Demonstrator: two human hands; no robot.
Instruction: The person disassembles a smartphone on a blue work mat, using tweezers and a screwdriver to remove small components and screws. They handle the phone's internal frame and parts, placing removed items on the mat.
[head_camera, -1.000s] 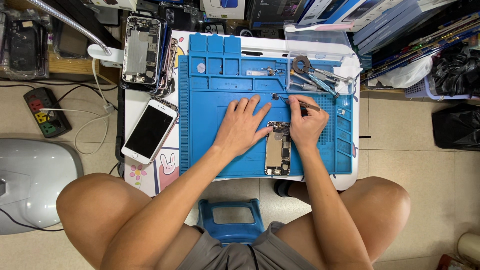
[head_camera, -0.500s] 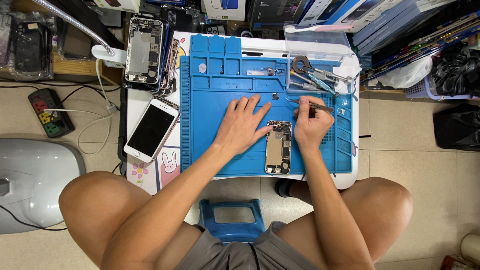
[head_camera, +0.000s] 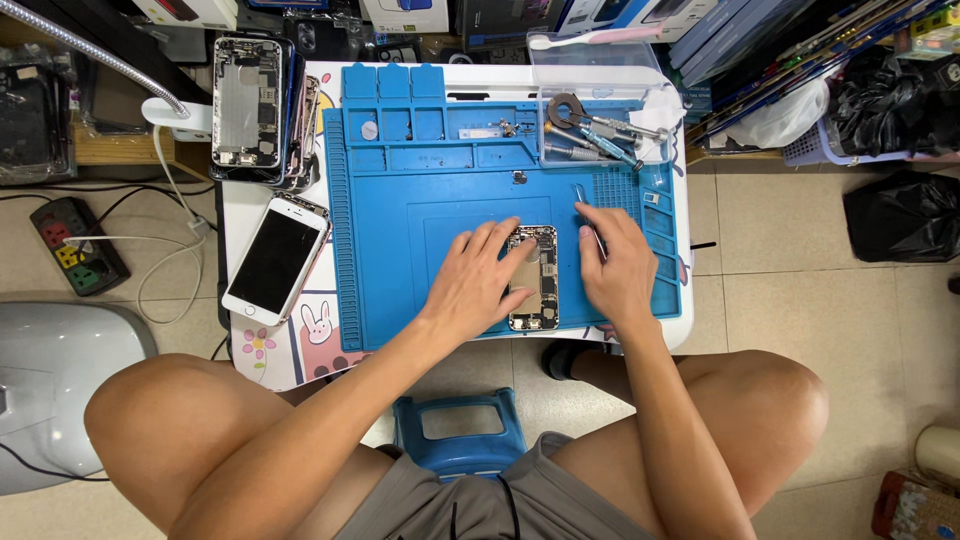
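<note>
Left hand (head_camera: 470, 285) spread flat on an opened phone (head_camera: 535, 277) at the blue mat's (head_camera: 400, 260) centre, right hand (head_camera: 615, 265) pinching a thin tool (head_camera: 590, 215) beside it; a slip could gouge exposed circuitry.

Bright, even overhead light, soft shadows, sharp focus, slight wide-angle edge distortion.

Bare arms, no sleeves, 2 bare hands, bare knees. Grey fabric shorts (head_camera: 470, 505) with a dark drawstring.
</note>
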